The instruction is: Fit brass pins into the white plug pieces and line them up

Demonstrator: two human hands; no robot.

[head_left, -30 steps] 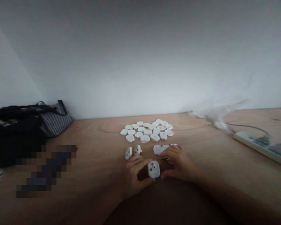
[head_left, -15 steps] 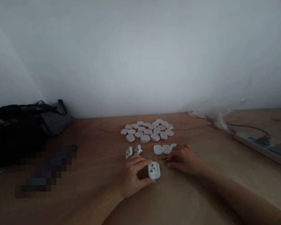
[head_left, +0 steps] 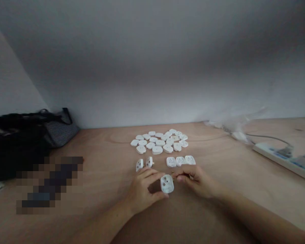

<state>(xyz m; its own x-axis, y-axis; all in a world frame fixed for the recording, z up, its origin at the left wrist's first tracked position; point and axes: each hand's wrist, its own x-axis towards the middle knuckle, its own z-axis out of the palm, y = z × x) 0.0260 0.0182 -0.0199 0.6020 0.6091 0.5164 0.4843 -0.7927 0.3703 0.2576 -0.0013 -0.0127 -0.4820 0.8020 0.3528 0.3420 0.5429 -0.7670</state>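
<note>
**A:** What's new at the hands?

**B:** The right hand (head_left: 197,181) has closed in — its fingertips (head_left: 180,177) pinch narrowly on what looks like a small brass pin (head_left: 173,174), just beside the round white plastic plug body (head_left: 167,184) that the left hand (head_left: 142,194) grips.

**A:** Further out?

**B:** Three white plug bodies (head_left: 180,161) now lie uncovered in a row, then a white heap of plastic plug bodies (head_left: 159,142).

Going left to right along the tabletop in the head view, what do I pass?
black bag → striped bag → left hand → white plastic plug housing → right hand → power strip
</note>
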